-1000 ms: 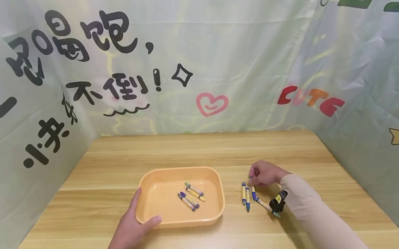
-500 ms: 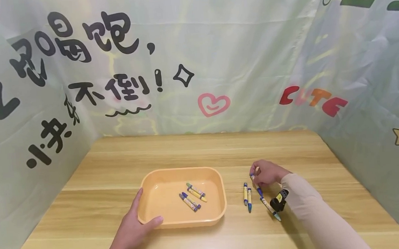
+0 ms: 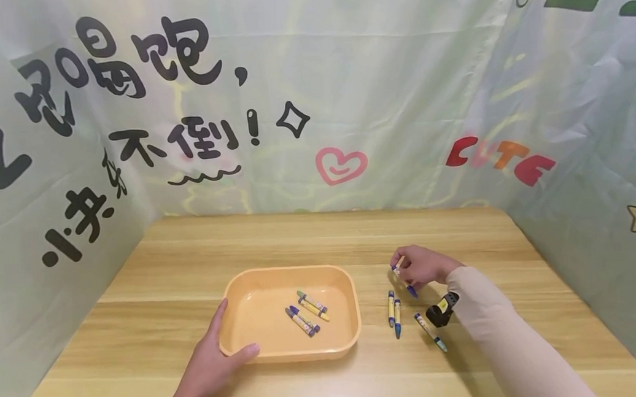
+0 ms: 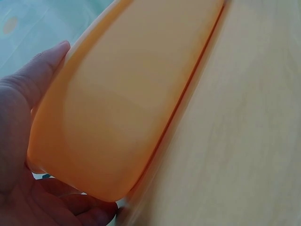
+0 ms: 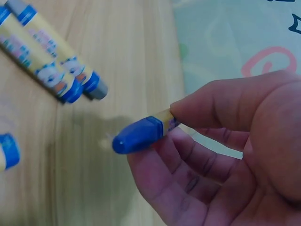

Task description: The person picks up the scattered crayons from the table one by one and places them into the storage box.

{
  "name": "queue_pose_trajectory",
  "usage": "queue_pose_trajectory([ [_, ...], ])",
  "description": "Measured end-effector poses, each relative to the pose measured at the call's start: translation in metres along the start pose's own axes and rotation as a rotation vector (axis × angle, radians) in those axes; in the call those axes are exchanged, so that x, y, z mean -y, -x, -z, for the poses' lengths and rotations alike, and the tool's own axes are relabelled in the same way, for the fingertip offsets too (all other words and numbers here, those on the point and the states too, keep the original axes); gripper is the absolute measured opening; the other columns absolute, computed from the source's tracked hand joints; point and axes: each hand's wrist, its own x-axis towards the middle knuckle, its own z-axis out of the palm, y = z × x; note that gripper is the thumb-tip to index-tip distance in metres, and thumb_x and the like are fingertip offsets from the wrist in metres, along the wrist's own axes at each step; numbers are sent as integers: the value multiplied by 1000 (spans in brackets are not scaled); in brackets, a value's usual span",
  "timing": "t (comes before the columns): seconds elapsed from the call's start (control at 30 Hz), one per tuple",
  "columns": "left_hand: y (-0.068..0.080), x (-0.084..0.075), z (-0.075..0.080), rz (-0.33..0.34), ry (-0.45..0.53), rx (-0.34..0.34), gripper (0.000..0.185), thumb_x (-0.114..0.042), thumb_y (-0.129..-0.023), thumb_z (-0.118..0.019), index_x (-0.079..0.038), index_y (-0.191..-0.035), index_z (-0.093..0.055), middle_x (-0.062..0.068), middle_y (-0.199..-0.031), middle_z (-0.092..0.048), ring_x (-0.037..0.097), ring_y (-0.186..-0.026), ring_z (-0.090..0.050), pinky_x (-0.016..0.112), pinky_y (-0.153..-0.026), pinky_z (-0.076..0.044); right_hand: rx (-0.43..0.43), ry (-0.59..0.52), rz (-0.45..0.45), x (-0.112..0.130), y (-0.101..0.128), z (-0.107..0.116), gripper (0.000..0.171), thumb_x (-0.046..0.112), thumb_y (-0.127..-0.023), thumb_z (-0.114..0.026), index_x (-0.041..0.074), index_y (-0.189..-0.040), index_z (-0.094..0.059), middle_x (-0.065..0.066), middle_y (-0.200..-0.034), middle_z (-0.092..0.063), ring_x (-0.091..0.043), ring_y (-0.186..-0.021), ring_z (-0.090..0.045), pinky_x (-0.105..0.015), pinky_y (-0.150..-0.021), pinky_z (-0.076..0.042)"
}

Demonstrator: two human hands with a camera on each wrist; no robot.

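My left hand [image 3: 210,369] grips the near left corner of the orange tray [image 3: 234,346], thumb hooked over the rim, apparently steadying it near the desk's [image 3: 299,243] near edge. Four crayons [image 3: 306,313] lie inside. Three loose crayons [image 3: 394,309] rest on the desk right of the tray. Farther back, my right hand [image 3: 422,266] pinches a blue-tipped crayon [image 5: 141,134], lifted clear of the wood.

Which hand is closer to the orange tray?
The left hand. It grips the near left corner of the orange tray, thumb over the rim. The right hand is off to the tray's right, above the table, pinching a blue crayon.
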Motion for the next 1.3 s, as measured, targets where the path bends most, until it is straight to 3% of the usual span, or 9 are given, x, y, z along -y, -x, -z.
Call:
queue_pose_trajectory([
  [0.47, 0, 0, -2, -8, 1, -2, 109, -45, -78, -78, -16, -157, -9, 33, -145, -37, 46, -121, -50, 61, -99, -38, 8, -24, 46, 21, -5, -3, 29, -2, -93, -52, -6, -121, -49, -13, -88, -52, -21, -70, -55, -43, -65, -56],
  [0.7, 1, -2, 0, 16, 4, 10, 108, -45, -79, -77, -19, -157, -7, 32, -144, -39, 43, -118, -53, 59, -97, -41, 16, -29, 58, 36, -11, -6, 29, -4, -91, -53, -8, -120, -50, -17, -92, -55, -24, -74, -58, -37, -62, -57],
  [1.3, 3, -3, 0, 40, -27, 8, 110, -46, -78, -77, -16, -157, -6, 34, -144, -37, 46, -119, -51, 61, -98, -39, 53, -9, 140, 73, -17, -22, 30, -1, -91, -58, -8, -119, -53, -13, -90, -55, -21, -70, -61, -37, -64, -58],
])
